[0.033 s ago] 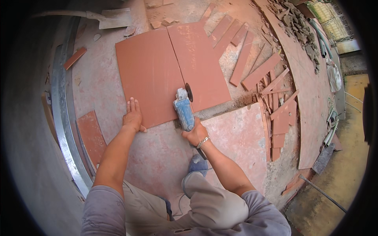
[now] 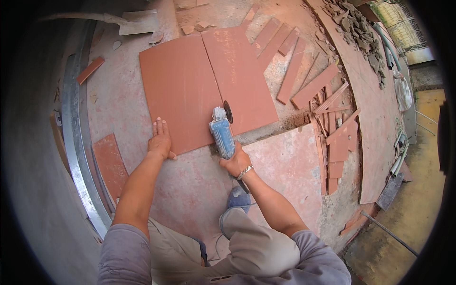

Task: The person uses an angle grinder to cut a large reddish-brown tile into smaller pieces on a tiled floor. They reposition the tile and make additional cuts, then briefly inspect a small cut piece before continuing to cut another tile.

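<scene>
My right hand (image 2: 232, 162) is wrapped round the rear of a blue angle grinder (image 2: 222, 134). The grinder's dark disc (image 2: 228, 112) stands upright at the seam between two reddish-brown tile pieces, near their close ends. At left lies the wider tile piece (image 2: 178, 90); the narrower tile piece (image 2: 240, 78) is right of the dark seam. My left hand (image 2: 160, 141) rests at the near left corner of the wider piece, fingers stretched out and holding nothing. Whether the disc is spinning cannot be made out.
Tile strips (image 2: 292, 69) fan out at the far right, beside a heap of offcuts (image 2: 338, 137). A shovel (image 2: 137, 23) lies at the far left. Along the left runs a metal straightedge (image 2: 76, 137), near a loose tile piece (image 2: 110, 164). Rubble (image 2: 358, 33) is piled far right.
</scene>
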`<action>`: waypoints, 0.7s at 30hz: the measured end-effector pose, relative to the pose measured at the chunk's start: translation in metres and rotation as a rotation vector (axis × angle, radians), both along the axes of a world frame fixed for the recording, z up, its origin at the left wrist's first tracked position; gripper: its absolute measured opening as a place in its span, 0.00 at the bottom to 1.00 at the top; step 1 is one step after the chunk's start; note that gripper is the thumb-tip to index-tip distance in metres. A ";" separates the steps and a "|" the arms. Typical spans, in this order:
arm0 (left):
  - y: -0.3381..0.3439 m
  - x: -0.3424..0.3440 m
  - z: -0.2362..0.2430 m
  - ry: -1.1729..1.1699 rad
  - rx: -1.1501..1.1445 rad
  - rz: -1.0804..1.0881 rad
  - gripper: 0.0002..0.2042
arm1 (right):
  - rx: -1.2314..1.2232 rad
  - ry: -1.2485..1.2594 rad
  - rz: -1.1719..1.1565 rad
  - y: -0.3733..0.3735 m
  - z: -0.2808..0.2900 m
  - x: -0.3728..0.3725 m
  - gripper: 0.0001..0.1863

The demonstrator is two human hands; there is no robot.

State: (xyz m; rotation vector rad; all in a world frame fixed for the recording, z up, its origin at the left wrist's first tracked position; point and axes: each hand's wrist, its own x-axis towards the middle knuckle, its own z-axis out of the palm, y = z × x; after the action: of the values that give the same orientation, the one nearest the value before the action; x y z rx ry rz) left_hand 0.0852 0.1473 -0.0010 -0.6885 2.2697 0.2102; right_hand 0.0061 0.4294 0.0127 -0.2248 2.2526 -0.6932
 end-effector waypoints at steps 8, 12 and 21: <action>-0.002 -0.009 0.001 -0.017 -0.011 0.001 0.78 | -0.004 0.019 -0.011 0.005 0.000 -0.001 0.47; -0.002 -0.009 0.000 -0.007 -0.020 -0.005 0.77 | -0.006 0.012 -0.013 0.003 0.001 -0.003 0.47; -0.003 -0.007 0.000 0.013 -0.012 -0.006 0.77 | 0.017 -0.045 -0.020 -0.001 0.003 -0.007 0.52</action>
State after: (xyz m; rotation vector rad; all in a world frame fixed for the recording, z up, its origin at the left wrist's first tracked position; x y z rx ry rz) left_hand 0.0785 0.1447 -0.0009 -0.6882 2.2868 0.1987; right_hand -0.0009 0.4280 0.0157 -0.1774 2.2191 -0.6832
